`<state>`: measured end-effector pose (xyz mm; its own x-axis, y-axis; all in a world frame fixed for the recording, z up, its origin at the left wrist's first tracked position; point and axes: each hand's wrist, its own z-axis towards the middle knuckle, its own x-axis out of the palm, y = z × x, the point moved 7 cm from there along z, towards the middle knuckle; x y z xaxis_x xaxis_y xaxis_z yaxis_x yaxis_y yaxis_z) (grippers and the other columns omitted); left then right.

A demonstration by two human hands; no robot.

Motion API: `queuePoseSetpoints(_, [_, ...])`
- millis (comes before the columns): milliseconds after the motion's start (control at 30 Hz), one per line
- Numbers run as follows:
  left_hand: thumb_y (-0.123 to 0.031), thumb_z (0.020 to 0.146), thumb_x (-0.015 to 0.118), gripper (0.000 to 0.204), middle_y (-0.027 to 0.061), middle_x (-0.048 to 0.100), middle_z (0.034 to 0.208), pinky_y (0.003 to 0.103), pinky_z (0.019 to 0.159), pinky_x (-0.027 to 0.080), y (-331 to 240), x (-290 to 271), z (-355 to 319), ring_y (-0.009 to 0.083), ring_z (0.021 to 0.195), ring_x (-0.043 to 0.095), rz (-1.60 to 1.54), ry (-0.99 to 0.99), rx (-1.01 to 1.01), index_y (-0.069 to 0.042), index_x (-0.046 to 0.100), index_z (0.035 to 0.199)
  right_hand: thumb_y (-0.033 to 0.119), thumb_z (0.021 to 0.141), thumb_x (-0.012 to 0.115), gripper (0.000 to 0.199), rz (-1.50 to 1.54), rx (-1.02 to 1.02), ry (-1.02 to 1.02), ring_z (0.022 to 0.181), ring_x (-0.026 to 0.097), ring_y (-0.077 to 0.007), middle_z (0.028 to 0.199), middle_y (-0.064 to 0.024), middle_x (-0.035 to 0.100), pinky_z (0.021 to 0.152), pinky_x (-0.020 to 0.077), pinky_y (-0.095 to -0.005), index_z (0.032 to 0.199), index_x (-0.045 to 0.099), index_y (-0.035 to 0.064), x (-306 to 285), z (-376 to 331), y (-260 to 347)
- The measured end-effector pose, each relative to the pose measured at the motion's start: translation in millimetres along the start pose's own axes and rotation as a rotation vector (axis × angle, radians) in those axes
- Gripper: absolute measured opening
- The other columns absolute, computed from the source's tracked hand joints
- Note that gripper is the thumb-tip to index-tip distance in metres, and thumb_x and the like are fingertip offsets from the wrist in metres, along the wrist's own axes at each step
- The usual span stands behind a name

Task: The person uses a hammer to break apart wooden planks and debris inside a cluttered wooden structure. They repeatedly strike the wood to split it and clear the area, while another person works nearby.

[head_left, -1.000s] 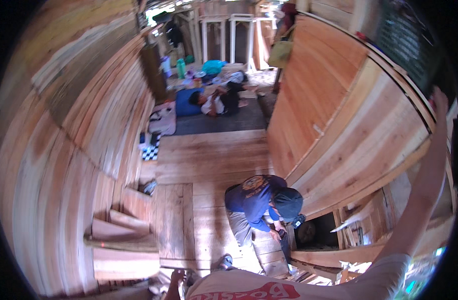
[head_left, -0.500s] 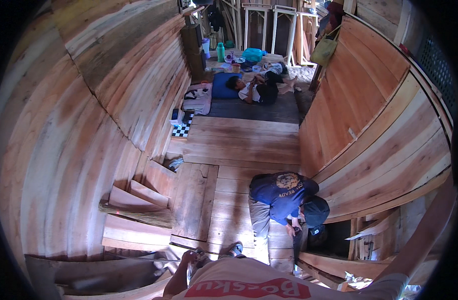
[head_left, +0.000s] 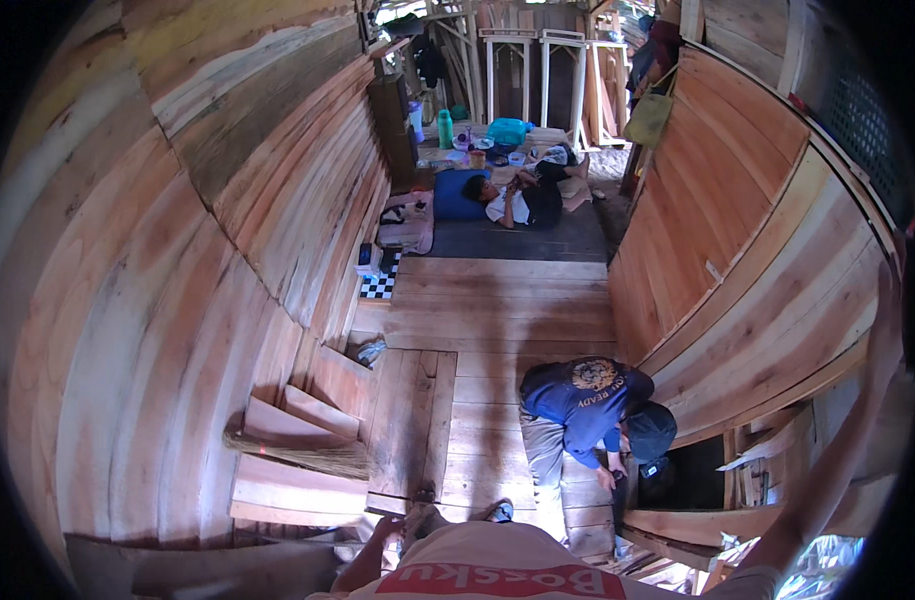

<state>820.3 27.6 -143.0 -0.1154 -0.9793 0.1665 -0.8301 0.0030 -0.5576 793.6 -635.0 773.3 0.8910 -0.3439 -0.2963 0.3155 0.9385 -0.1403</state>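
Note:
My left hand (head_left: 388, 528) hangs low at my side, close to my left foot (head_left: 424, 508) and the wooden floor panel (head_left: 403, 420). It is small and dim, so its fingers do not show clearly. On the other side, my right arm (head_left: 838, 460) stretches up along the rim. My right hand (head_left: 888, 290) is by the curved plank wall (head_left: 778, 310), in the dark edge; whether it grips anything cannot be made out. My light shirt (head_left: 498, 550) with a red printed band fills the lower middle.
A co-worker (head_left: 588, 400) in a dark shirt and cap bends over an opening (head_left: 683, 475) at the right. A straw broom (head_left: 298, 452) lies on boards at the left. Farther off, a person (head_left: 528, 198) lies beside a blue pillow (head_left: 460, 195) and a checkered board (head_left: 378, 285).
My view has shifted, so the room sits lower and farther right. My right arm now reaches higher along the rim. The co-worker stays bent at the opening.

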Motion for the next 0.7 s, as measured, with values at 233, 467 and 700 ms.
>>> queuePoseSetpoints(233, [-0.015, 0.086, 0.062, 0.016, 0.0096, 0.063, 0.071, 0.031, 0.049, 0.049, -96.2, -38.4, -8.8, 0.0194, 0.058, 0.061, 0.3, 0.008, 0.062, -0.003, 0.06, 0.097, 0.013, 0.091, 0.051, 0.036, 0.689, 0.542, 0.602, 0.12, 0.044, -0.0219, 0.122, -0.0127, 0.053, 0.101, 0.0344, -0.0361, 0.126, 0.049, 0.0041, 67.4, -231.7, 165.9])
queuePoseSetpoints(467, [-0.021, 0.088, 0.059, 0.019, 0.0081, 0.064, 0.079, 0.032, 0.053, 0.051, -144.1, -80.0, -1.7, 0.0177, 0.062, 0.061, 0.185, 0.044, 0.094, -0.007, 0.06, 0.101, 0.018, 0.088, 0.062, 0.025, 0.947, 1.015, 1.625, 0.085, 0.062, -0.0219, 0.092, -0.0103, 0.066, 0.079, 0.0489, -0.0345, 0.108, 0.062, 0.0029, 91.9, -784.1, 361.8])
queuePoseSetpoints(700, [-0.04, 0.084, 0.065, 0.037, 0.0075, 0.067, 0.086, 0.032, 0.06, 0.052, -139.9, -79.0, -22.5, 0.017, 0.067, 0.063, 0.935, 0.327, -0.019, -0.009, 0.065, 0.103, 0.035, 0.078, 0.072, 0.036, 0.333, 0.875, 1.582, 0.078, 0.064, -0.0223, 0.079, -0.0083, 0.065, 0.075, 0.0526, -0.0348, 0.092, 0.063, 0.0033, -16.8, -823.9, 347.3])
